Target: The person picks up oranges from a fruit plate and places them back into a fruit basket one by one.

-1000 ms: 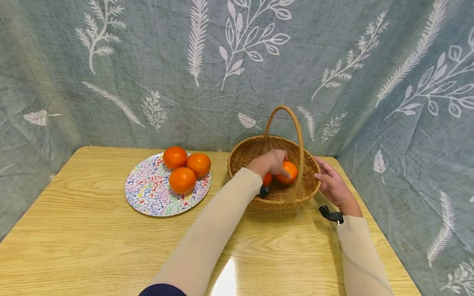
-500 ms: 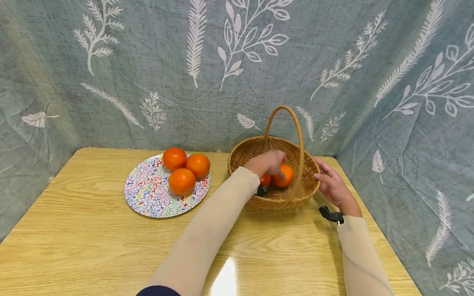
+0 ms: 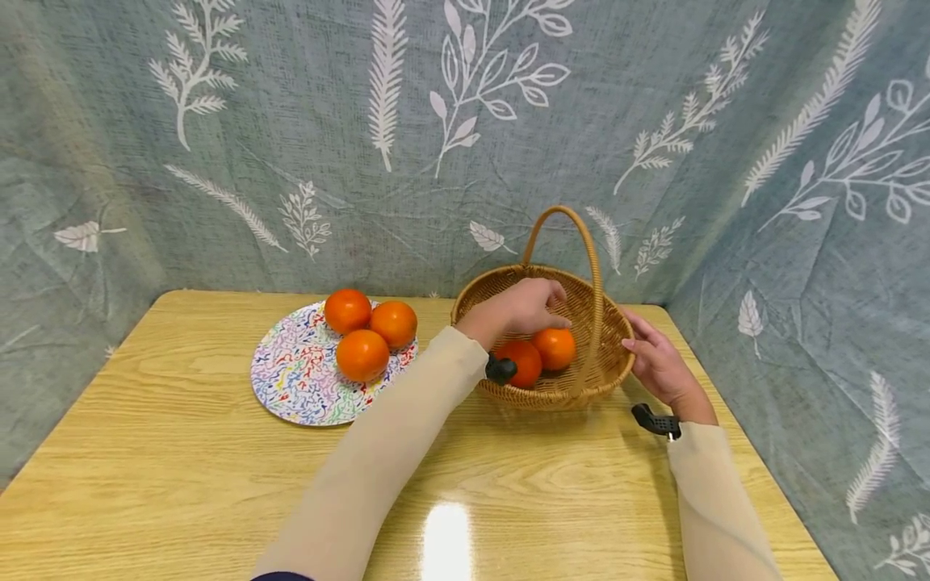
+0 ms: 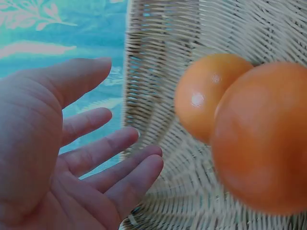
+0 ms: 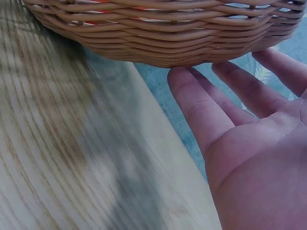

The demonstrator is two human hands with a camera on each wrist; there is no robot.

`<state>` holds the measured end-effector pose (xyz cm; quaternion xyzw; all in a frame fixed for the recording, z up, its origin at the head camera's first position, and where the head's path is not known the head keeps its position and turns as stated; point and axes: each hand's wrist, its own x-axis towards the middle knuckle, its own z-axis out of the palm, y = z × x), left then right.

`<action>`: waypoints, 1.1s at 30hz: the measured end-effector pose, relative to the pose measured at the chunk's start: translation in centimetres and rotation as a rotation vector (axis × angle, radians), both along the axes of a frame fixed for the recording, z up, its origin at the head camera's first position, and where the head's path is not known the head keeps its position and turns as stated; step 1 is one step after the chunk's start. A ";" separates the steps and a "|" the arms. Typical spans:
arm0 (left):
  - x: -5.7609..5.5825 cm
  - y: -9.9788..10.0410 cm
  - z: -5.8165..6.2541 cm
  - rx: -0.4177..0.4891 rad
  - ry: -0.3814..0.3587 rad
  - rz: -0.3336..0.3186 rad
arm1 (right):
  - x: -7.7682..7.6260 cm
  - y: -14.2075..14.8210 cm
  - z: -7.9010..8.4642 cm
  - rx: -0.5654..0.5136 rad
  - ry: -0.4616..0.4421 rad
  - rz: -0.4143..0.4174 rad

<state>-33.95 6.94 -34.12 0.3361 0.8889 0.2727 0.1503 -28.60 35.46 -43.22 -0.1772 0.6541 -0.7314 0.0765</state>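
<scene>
My left hand (image 3: pixel 525 310) hovers inside a wicker basket (image 3: pixel 475 300), its fingers loosely spread and holding nothing. Just below it, two oranges rest on the basket floor: a near orange (image 3: pixel 525 365) and a far orange (image 3: pixel 556 349). The left wrist view shows the palm (image 4: pixel 29 143) beside the large orange (image 4: pixel 264 139) and apart from it. My right hand (image 3: pixel 664 365) touches the basket's right outer side with nearly straight fingers. In the right wrist view the thumb (image 5: pixel 196 105) has its tip at the woven wall (image 5: pixel 163 36).
A round plate (image 3: pixel 291 379) with a multicoloured pattern stands on the wooden table (image 3: pixel 182 452), left of the basket. Three oranges (image 3: pixel 362 355) sit together on it. The tall basket handle (image 3: pixel 594 274) arches up near the left hand. Patterned cloth (image 3: pixel 349 218) hangs behind the table.
My left hand has let go of the far orange and risen a little above it. That orange had shifted slightly left before. The right hand stays at the basket's side.
</scene>
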 end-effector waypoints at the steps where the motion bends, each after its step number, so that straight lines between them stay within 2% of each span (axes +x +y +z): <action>1: 0.1 -0.2 0.2 0.011 0.011 -0.008 | 0.0 0.0 -0.1 -0.007 0.003 0.001; 6: 1.0 -1.4 0.7 0.094 0.044 -0.015 | 0.0 -0.1 -0.2 -0.029 0.008 0.002; 12: 3.5 -3.5 1.5 0.244 0.043 0.003 | 0.1 -0.2 -0.2 -0.035 0.008 -0.003; 18: 5.5 -6.2 1.8 0.326 0.041 0.048 | 0.1 -0.2 -0.3 -0.048 0.015 0.008; 23: 6.5 -8.8 1.2 0.369 0.068 0.091 | 0.0 -0.2 -0.4 -0.044 0.019 0.014; 30: 7.6 -12.5 -0.4 0.442 0.026 0.189 | 0.0 -0.2 -0.5 -0.039 0.018 0.009; 33: 8.2 -13.9 -0.9 0.461 0.036 0.229 | 0.0 -0.2 -0.5 -0.036 0.021 0.008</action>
